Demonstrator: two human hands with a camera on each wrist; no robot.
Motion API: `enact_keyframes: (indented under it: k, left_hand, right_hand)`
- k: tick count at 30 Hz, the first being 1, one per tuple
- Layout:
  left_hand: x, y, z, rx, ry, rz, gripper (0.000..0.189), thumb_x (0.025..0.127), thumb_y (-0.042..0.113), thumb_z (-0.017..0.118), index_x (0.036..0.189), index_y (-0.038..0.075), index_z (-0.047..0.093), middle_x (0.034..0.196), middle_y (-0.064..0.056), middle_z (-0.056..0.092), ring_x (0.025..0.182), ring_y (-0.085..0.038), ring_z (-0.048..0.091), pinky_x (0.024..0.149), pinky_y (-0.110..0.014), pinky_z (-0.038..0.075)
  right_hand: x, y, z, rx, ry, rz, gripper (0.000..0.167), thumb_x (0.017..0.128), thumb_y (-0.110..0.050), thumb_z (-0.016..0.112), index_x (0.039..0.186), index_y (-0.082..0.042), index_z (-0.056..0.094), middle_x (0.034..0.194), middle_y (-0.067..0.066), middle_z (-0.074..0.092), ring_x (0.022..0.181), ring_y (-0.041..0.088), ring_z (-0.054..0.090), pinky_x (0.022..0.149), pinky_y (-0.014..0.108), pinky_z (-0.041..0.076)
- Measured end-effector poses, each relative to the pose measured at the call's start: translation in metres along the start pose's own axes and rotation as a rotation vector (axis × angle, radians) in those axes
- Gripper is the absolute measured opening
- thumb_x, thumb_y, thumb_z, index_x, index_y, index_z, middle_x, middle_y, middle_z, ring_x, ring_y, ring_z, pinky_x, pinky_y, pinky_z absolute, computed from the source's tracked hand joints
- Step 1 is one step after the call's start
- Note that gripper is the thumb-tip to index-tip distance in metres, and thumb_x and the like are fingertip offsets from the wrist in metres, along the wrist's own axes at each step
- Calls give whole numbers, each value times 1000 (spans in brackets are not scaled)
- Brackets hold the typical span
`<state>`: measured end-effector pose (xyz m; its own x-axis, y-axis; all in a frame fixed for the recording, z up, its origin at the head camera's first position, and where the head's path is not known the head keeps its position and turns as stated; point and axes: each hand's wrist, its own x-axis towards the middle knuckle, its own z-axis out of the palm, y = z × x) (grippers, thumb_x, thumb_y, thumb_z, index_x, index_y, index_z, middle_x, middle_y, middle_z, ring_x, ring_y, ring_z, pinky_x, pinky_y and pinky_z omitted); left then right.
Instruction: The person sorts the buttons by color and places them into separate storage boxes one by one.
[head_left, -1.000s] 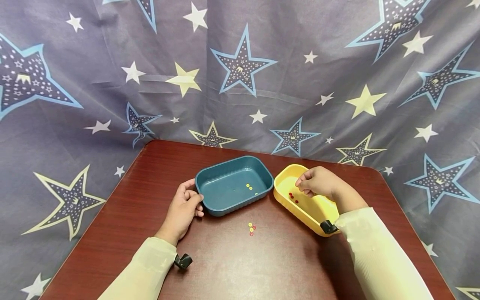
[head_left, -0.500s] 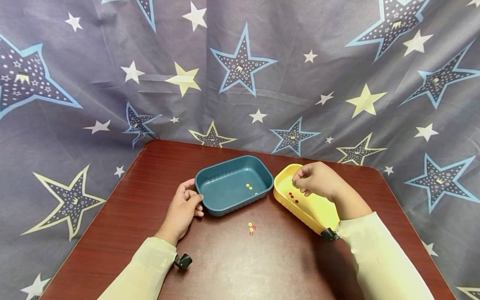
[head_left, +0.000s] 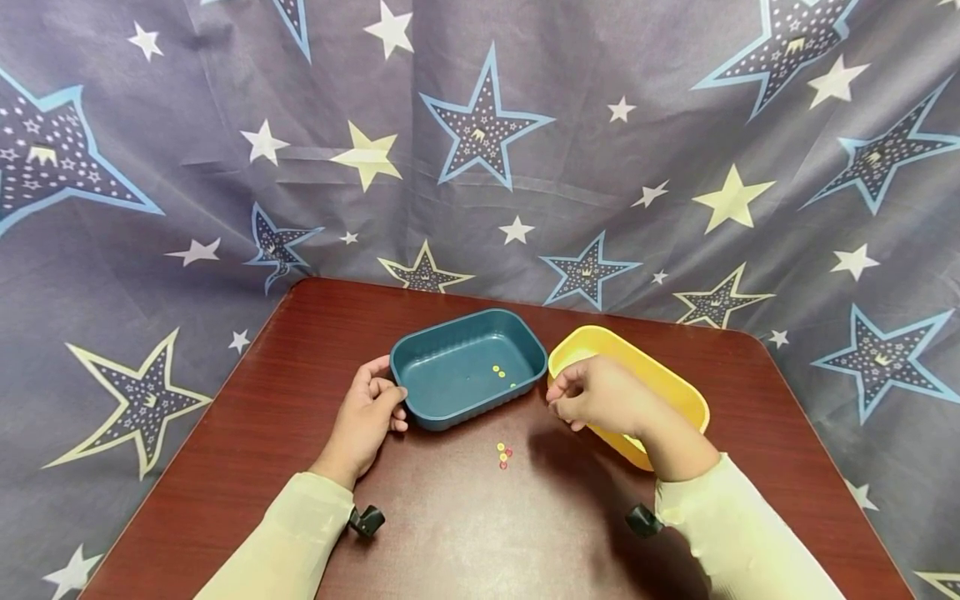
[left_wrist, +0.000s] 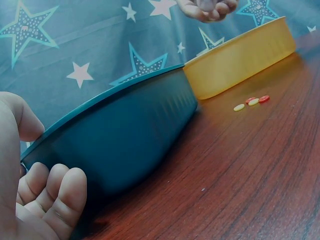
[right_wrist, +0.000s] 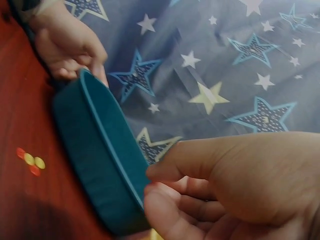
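My left hand (head_left: 363,421) pinches the near left corner of a dark teal plastic tray (head_left: 438,375), thumb on the rim and fingers outside its wall. Several small yellow button-like discs (head_left: 502,374) lie at the tray's right end. My right hand (head_left: 603,400) hovers over the near left side of a yellow tray (head_left: 675,387), its fingers loosely bent with nothing visible between thumb and forefinger in the right wrist view (right_wrist: 240,187). It hides part of that tray's inside. Yellow discs (head_left: 501,447) and red discs (head_left: 503,466) lie in a small cluster on the table, before the trays.
The two trays nearly meet at their neighbouring ends on a reddish-brown wooden table (head_left: 450,533). Behind it hangs a grey curtain (head_left: 585,75) printed with stars. A small black camera (head_left: 367,522) sits at the left wrist, and another black camera (head_left: 643,521) at the right.
My right hand has moved from over the yellow tray's inside, toward me and left, to its near wall. The left hand and the teal tray keep their place.
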<state>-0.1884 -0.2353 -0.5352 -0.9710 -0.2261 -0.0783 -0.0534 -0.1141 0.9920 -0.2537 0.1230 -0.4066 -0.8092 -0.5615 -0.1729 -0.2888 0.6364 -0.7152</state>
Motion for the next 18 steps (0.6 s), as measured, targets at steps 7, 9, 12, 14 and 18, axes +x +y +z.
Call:
enact_keyframes:
  k: [7, 9, 12, 14, 18]
  left_hand:
    - [0, -1, 0, 0, 3, 0, 61, 106, 2, 64, 163, 11, 42, 93, -3, 57, 68, -15, 61, 59, -25, 62]
    - [0, -1, 0, 1, 4, 0, 61, 106, 2, 64, 163, 11, 43, 93, -3, 57, 68, -15, 61, 59, -24, 62]
    - [0, 0, 0, -1, 4, 0, 61, 106, 1, 64, 162, 11, 43, 94, -3, 57, 68, -14, 61, 59, -24, 62]
    - [0, 0, 0, -1, 4, -2, 61, 106, 1, 64, 163, 11, 42, 94, -3, 57, 68, -14, 61, 59, -24, 62]
    - [0, -1, 0, 1, 2, -4, 61, 106, 2, 64, 162, 11, 43, 94, -4, 57, 68, -15, 61, 59, -24, 62]
  right_hand:
    - [-1, 2, 22, 19, -27, 3, 9, 92, -6, 76, 99, -5, 80, 79, -2, 74, 64, 15, 71, 67, 27, 61]
    - [0, 3, 27, 21, -35, -5, 8, 92, -6, 76, 99, -4, 80, 82, -2, 75, 63, 16, 72, 66, 27, 62]
    - [2, 4, 34, 33, -49, -20, 7, 92, -6, 78, 98, -4, 80, 83, -1, 75, 63, 18, 73, 65, 27, 63]
    - [4, 6, 40, 47, -61, -21, 4, 93, -6, 79, 97, -5, 79, 80, -1, 74, 64, 19, 73, 65, 28, 63]
    - [7, 9, 55, 69, -86, -24, 5, 92, -5, 82, 96, -7, 79, 75, -2, 73, 64, 15, 72, 65, 29, 63]
